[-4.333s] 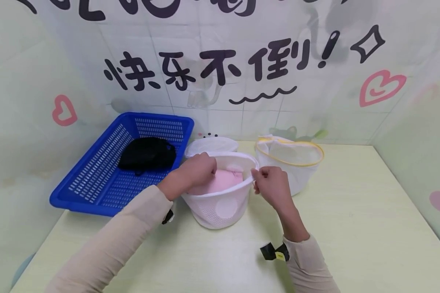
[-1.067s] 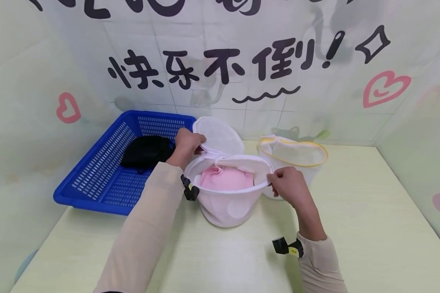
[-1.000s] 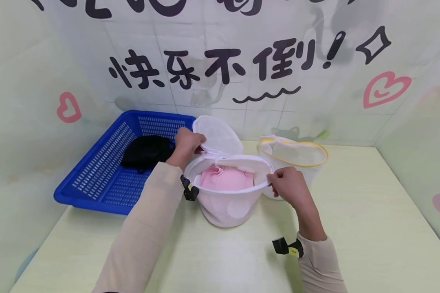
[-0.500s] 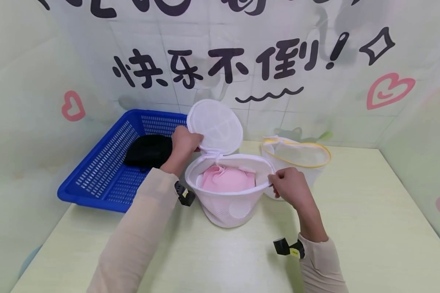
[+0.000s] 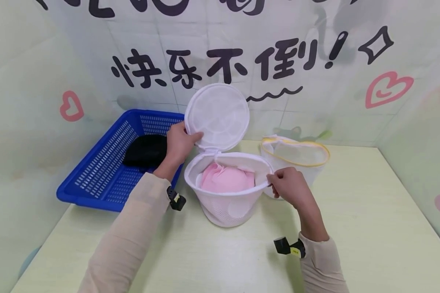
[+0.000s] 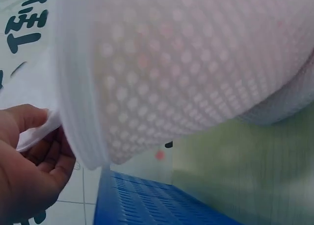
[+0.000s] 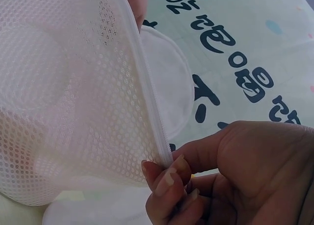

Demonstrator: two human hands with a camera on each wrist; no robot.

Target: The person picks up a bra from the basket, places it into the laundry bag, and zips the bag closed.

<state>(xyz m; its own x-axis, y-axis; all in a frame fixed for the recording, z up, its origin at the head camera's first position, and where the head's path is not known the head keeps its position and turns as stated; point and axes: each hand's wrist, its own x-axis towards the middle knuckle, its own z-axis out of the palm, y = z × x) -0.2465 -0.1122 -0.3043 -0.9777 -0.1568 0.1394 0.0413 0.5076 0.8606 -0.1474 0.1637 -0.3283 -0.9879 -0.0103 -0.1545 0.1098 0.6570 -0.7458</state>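
Note:
A white mesh laundry bag [image 5: 220,207] stands on the table with its mouth wide and a folded pink cloth item [image 5: 228,179] inside. Its round white lid [image 5: 220,116] is raised upright behind the mouth, joined at the back. My left hand [image 5: 179,142] pinches the lid's lower left edge, thumb on the near face. In the left wrist view the left hand [image 6: 34,156] grips that white edge beside the bag's rim. My right hand [image 5: 289,185] pinches the right side of the rim. Seen from the right wrist, the right hand [image 7: 216,176] holds the zippered edge between thumb and fingers.
A blue plastic basket [image 5: 91,203] with a black cloth item [image 5: 146,150] in it stands at the left. Behind and right of the laundry bag is a second white bag [image 5: 311,173] with yellow trim. A printed wall sheet [image 5: 315,118] hangs behind the table [image 5: 366,228].
My left hand has moved from inside the bag to the lid and swung it up from lying behind the bag to upright. My right hand still holds the rim, shifted slightly right.

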